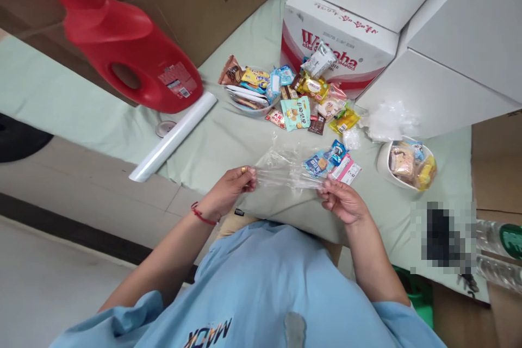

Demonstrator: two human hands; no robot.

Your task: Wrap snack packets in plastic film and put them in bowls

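A clear plastic bag (281,171) is stretched sideways between my two hands, low over the table's near edge. My left hand (236,187) pinches its left end, and my right hand (342,200) pinches its right end. Just behind my right hand lie a blue snack packet (318,163), a darker blue one (336,151) and a pink and white packet (346,169); the bag partly overlaps them. Farther back, several wrapped snacks form a heap around a mint-green packet (296,113). To its left is a clear bowl (255,111) filled with more snack packets.
A white bowl (385,166) with snacks stands at the right, near crumpled clear plastic (391,122). At the left are a white roll (175,136) and a big red bottle (134,54). A Wahaha carton (299,27) and a brown carton (196,16) border the back.
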